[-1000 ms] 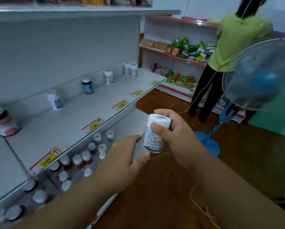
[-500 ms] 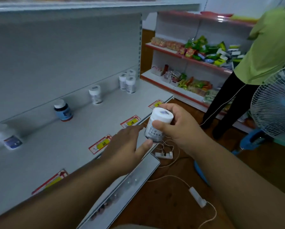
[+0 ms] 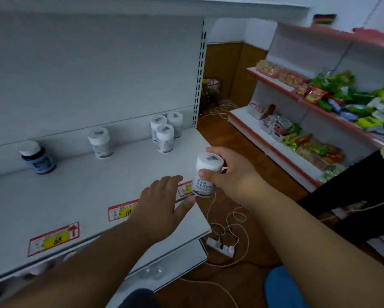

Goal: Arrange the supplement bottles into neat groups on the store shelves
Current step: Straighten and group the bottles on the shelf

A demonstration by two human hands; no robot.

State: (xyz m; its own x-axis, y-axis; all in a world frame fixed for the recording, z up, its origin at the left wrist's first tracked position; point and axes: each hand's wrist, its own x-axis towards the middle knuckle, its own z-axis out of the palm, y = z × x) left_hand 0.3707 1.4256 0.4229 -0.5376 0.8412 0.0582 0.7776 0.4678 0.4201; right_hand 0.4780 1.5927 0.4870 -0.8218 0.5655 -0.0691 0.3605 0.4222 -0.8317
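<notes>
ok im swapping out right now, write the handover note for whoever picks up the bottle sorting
Right hand: grips a white bottle upright, held above the shelf's front right edge.
Left hand: open, holding nothing, thumb near the bottle's base.
On the shelf: a cluster of three white bottles at the back right, one lone white bottle further left, one dark blue-label bottle at far left.
Done: a white group is started.
Left: set the held bottle with the three, probably bring the lone white one over too. More bottles sit on the lower shelf, mostly hidden.
</notes>
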